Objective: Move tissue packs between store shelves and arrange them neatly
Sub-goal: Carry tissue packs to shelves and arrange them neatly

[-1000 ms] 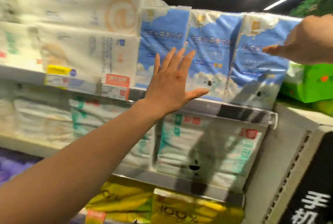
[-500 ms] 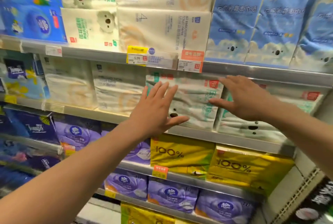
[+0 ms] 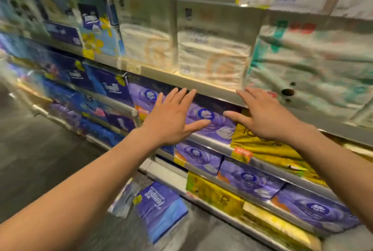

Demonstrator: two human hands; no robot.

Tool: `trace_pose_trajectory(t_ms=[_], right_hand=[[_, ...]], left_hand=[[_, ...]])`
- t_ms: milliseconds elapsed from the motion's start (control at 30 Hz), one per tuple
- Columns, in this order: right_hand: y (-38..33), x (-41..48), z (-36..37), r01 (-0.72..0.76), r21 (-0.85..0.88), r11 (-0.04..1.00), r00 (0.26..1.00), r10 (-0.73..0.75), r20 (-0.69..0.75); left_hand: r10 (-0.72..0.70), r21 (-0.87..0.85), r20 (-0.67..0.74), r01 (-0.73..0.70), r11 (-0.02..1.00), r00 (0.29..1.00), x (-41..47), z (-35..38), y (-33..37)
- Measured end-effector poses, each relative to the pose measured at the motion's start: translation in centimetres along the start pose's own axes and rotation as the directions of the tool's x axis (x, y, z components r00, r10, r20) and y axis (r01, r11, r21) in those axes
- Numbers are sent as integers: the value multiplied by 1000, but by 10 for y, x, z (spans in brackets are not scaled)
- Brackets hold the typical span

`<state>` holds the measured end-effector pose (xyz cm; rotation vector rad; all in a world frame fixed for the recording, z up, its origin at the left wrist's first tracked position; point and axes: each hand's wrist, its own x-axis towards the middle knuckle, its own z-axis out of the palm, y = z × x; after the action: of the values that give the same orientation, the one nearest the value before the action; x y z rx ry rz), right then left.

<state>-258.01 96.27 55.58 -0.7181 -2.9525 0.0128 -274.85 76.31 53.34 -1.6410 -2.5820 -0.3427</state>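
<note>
While both arms were stretched toward the shelving, the left hand (image 3: 173, 123) and the right hand (image 3: 266, 119) hovered with flat palms and the fingers (image 3: 181, 99) straight and spread apart, clamped on nothing. Whether any fingertip touched the wrapping I could not tell, because the view was blurred. Between the two hands, at the front edge of a middle shelf (image 3: 207, 139), stood a purple tissue pack (image 3: 212, 123). A yellow pack (image 3: 248, 141) was just beside it on the right, partly behind the right hand. I judged that such a pack would be light and soft, giving way under pressure, and that its plastic film would be rather slippery. A pinch on the film alone could slip or tear it, so it seemed better to press one palm on each side face and lift the pack out level. The next board (image 3: 201, 86) above carried white packs (image 3: 212, 56) and lay close over the purple one, so the way out looked to be forward, not upward. Lower shelves held more purple and yellow packs in rows. One blue-purple pack (image 3: 161, 208) lay on the dark grey floor (image 3: 40, 159) near the foot of the shelving, apart from the others. Small price labels (image 3: 241, 154) hung on the shelf fronts.
</note>
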Motion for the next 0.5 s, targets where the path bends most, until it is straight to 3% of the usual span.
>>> trace_pose_trajectory(t_ms=[233,500], right_hand=[[-100,37,68,49,144,988,991,-66,118],[-238,43,154,-78,292,953,979,18,202]], left_hand=[[-121,-22,31,122,992,992,-52,34,-103],[-142,-139,179,168,976,973,-115,62,-230]])
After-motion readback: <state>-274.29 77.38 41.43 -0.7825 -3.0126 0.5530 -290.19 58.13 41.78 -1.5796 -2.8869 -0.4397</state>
